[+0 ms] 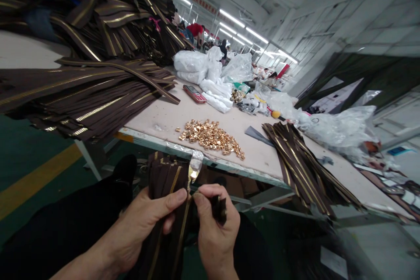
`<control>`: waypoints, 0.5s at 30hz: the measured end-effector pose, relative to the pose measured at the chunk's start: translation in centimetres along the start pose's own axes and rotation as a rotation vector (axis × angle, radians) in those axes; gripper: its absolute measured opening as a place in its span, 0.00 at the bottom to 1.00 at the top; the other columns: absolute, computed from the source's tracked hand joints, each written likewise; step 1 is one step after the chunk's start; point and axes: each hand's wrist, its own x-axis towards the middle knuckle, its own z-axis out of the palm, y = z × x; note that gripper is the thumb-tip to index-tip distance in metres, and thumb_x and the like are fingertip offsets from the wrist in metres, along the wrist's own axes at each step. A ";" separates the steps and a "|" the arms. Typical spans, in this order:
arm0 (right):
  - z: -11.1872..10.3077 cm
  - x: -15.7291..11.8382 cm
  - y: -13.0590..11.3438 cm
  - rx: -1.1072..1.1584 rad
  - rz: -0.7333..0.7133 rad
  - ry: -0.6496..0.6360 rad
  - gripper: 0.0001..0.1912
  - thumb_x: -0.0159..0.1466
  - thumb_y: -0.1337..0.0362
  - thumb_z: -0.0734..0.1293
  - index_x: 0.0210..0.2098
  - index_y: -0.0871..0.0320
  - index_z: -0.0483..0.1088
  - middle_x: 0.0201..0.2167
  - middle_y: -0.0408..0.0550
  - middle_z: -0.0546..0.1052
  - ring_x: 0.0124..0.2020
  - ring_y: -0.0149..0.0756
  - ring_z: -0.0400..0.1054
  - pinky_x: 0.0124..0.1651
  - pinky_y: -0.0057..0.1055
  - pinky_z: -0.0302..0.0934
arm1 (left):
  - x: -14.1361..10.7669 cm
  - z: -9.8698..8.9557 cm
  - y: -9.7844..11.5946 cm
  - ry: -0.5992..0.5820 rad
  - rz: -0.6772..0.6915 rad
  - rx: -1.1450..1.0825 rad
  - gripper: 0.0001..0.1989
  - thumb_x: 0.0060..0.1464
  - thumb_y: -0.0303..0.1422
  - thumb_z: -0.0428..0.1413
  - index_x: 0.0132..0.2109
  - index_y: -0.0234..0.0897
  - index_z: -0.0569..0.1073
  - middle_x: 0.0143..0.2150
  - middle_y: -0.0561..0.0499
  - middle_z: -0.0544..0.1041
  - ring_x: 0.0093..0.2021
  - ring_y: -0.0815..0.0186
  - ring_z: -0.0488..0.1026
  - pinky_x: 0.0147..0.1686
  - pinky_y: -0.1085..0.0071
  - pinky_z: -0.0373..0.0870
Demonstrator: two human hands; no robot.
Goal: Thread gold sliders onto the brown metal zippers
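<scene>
My left hand is closed around a bundle of dark brown zipper strips with gold teeth, its thumb pressing on them. Beside it, my right hand is closed, thumb and forefinger pinching the edge of a strip, with a dark strip end showing between its curled fingers. Just above the fingertips, a gold metal piece partly wrapped in clear tape sits at the table edge, at the top of a line of gold teeth. On the table beyond lies a heap of small gold sliders.
Large piles of brown zipper strips fill the left side. Another bundle hangs over the table's front edge at the right. A red phone-like device lies near white plastic bags. People are in the background.
</scene>
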 end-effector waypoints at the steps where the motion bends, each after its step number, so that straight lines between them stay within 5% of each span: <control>1: 0.0 0.1 0.1 0.024 0.093 0.002 0.02 0.63 0.67 0.70 0.32 0.57 0.75 0.26 0.42 0.75 0.26 0.30 0.68 0.28 0.24 0.64 | 0.0 0.0 0.0 -0.001 -0.014 0.007 0.31 0.27 0.54 0.73 0.15 0.36 0.64 0.13 0.57 0.62 0.16 0.74 0.59 0.17 0.78 0.55; 6: 0.6 0.4 0.0 0.264 0.423 -0.068 0.13 0.57 0.57 0.77 0.29 0.60 0.74 0.25 0.42 0.73 0.26 0.27 0.65 0.30 0.22 0.62 | 0.1 -0.1 0.3 0.008 -0.110 -0.103 0.29 0.23 0.49 0.75 0.13 0.36 0.66 0.13 0.56 0.63 0.16 0.73 0.61 0.18 0.75 0.61; 10: 0.9 0.7 0.0 0.603 0.798 -0.024 0.23 0.51 0.47 0.78 0.30 0.60 0.73 0.14 0.32 0.62 0.13 0.17 0.42 0.14 0.17 0.40 | 0.4 -0.4 1.1 -0.091 -0.223 -0.209 0.26 0.25 0.45 0.75 0.12 0.35 0.67 0.13 0.56 0.62 0.17 0.74 0.60 0.21 0.74 0.65; 15: 0.9 1.5 -0.1 0.673 0.934 -0.007 0.21 0.46 0.54 0.78 0.22 0.60 0.65 0.12 0.32 0.61 0.11 0.14 0.40 0.13 0.16 0.36 | 1.1 -0.4 1.6 -0.146 -0.102 -0.123 0.19 0.35 0.44 0.71 0.19 0.34 0.75 0.13 0.58 0.61 0.16 0.73 0.59 0.22 0.73 0.66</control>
